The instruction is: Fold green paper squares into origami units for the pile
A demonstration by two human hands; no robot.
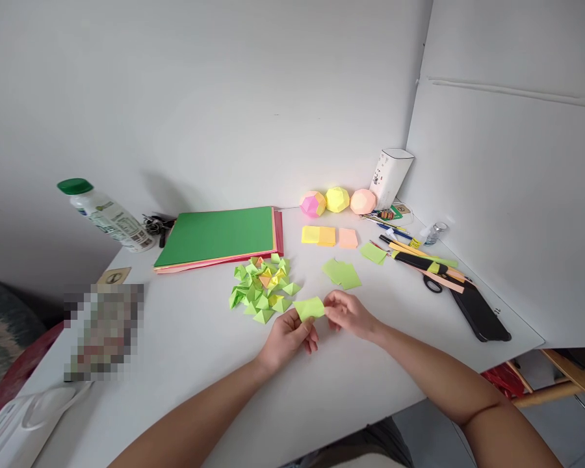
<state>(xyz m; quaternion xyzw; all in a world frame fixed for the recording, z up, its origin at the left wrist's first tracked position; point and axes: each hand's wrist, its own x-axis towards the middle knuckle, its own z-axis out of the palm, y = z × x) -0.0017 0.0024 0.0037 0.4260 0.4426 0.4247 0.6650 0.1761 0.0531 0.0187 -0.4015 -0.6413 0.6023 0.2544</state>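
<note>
My left hand (288, 338) and my right hand (350, 314) together pinch a small light-green paper square (309, 307) just above the white table (185, 338). Each hand has its fingers closed on one side of the paper. Just behind my left hand lies a pile of folded green and yellow paper pieces (262, 290). Several flat green squares (342, 272) lie behind my right hand.
A stack of coloured paper with a green top sheet (220, 236) lies at the back. Sticky-note pads (328, 236), three paper balls (338, 200), a white box (390, 176), scissors and pens (426, 263), a black phone (480, 312) and a bottle (108, 216) stand around.
</note>
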